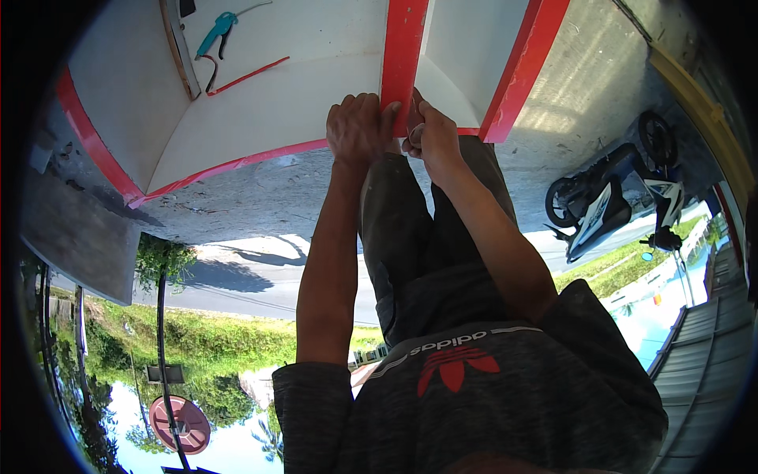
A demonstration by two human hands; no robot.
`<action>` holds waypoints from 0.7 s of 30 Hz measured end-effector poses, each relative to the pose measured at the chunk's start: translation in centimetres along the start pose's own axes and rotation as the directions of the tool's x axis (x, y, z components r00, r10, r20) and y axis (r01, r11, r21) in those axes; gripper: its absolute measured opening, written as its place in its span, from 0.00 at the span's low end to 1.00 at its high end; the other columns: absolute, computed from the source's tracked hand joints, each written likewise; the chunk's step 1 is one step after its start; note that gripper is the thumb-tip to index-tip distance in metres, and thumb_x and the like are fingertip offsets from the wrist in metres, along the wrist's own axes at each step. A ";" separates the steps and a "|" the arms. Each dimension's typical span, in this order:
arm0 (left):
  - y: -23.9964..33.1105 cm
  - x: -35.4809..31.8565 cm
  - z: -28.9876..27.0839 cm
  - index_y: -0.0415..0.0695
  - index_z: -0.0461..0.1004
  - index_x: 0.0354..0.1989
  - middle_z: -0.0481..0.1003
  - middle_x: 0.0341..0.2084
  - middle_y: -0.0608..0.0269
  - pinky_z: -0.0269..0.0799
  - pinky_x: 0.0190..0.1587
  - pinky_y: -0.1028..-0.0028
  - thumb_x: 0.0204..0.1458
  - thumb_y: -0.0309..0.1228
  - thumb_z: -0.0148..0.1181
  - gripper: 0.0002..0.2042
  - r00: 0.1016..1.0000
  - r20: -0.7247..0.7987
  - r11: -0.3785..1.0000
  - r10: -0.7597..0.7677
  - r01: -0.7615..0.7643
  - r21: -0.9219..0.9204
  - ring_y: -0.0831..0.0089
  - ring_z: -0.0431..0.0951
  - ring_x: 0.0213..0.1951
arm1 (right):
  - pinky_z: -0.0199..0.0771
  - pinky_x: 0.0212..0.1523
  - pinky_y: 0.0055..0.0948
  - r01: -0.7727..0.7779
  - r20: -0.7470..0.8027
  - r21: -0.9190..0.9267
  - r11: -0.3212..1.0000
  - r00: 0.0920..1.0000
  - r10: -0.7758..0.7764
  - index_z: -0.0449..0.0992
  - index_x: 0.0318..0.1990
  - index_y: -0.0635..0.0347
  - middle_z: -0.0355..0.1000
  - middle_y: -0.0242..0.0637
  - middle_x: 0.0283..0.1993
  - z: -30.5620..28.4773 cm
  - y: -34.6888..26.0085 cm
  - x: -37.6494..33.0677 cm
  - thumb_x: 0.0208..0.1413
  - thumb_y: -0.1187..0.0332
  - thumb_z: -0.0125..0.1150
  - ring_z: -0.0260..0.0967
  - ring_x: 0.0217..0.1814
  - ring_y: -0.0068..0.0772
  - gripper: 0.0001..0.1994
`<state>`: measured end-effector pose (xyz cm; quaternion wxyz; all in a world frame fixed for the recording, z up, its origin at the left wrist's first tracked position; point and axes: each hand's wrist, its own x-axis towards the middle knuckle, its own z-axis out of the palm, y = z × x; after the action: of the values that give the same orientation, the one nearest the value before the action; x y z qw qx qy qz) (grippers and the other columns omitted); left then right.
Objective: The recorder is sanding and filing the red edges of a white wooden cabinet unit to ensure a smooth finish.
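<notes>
White panel [260, 110] bears air gun [216, 33]; at red divider [404, 55], left grip [357, 130] unclear, right grip [436, 138] clutches brown sheet [414, 117].

The left hand [354, 130] is back-up, its fingers [359, 101] bent, its thumb [389, 117] angled toward the right hand [437, 138], whose fingers curl inward. Behind each hand's fingers, a bare left forearm [328, 253] and right forearm [485, 205] extend.

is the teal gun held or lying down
Lying down: the gun is on the white panel; left hand and right hand are at the red bar.
</notes>
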<state>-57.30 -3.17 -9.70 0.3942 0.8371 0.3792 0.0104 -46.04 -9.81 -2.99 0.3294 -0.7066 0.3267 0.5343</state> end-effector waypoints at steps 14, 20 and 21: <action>-0.4 -0.1 -0.6 0.45 0.75 0.25 0.73 0.20 0.55 0.68 0.32 0.53 0.61 0.46 0.58 0.18 0.991 0.121 0.997 -0.048 0.040 0.072 0.52 0.74 0.26 | 0.68 0.20 0.26 0.127 -0.023 -0.184 0.975 0.991 -0.134 0.73 0.58 0.61 0.69 0.36 0.27 1.4 0.0 2.4 0.70 0.60 0.33 0.68 0.22 0.24 0.23; -0.8 -0.4 -0.8 0.45 0.75 0.27 0.73 0.20 0.54 0.68 0.33 0.52 0.62 0.47 0.55 0.19 0.984 0.163 0.996 -0.072 0.061 0.067 0.51 0.75 0.29 | 0.74 0.26 0.32 0.292 0.015 -0.194 0.937 0.955 -0.295 0.74 0.53 0.55 0.71 0.43 0.27 1.7 0.9 -0.7 0.70 0.61 0.30 0.74 0.27 0.31 0.21; -0.6 -0.1 -0.6 0.45 0.75 0.27 0.73 0.20 0.54 0.68 0.33 0.52 0.62 0.47 0.55 0.19 0.984 0.171 0.997 -0.052 0.043 0.061 0.51 0.75 0.29 | 0.75 0.25 0.31 0.347 -0.012 -0.238 0.907 0.933 -0.360 0.73 0.54 0.55 0.71 0.43 0.28 1.5 0.6 0.8 0.70 0.61 0.30 0.74 0.27 0.30 0.21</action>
<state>-57.94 -2.65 -9.62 0.4013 0.8366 0.3638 -0.0823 -47.12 -9.02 -4.19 0.3268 -0.8022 0.1375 0.4804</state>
